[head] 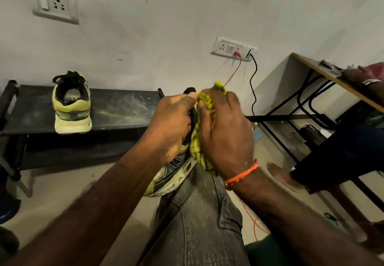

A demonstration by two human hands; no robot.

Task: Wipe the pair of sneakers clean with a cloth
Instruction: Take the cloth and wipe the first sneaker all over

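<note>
1. Left hand [170,124] grips the sneaker [172,174] resting on the knee; it looks light, its sole stiff.
2. Right hand [224,132] clutches the soft, bunched cloth [199,143] against it.
3. Second sneaker [71,103] stands on the rack [124,109].

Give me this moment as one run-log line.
phase: wiping | left hand: grips sneaker on lap | right hand: presses yellow cloth on it | second sneaker: on black rack

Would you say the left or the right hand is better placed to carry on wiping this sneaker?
Right hand: it already grips the yellow cloth against the sneaker, while the left hand steadies it.
</note>
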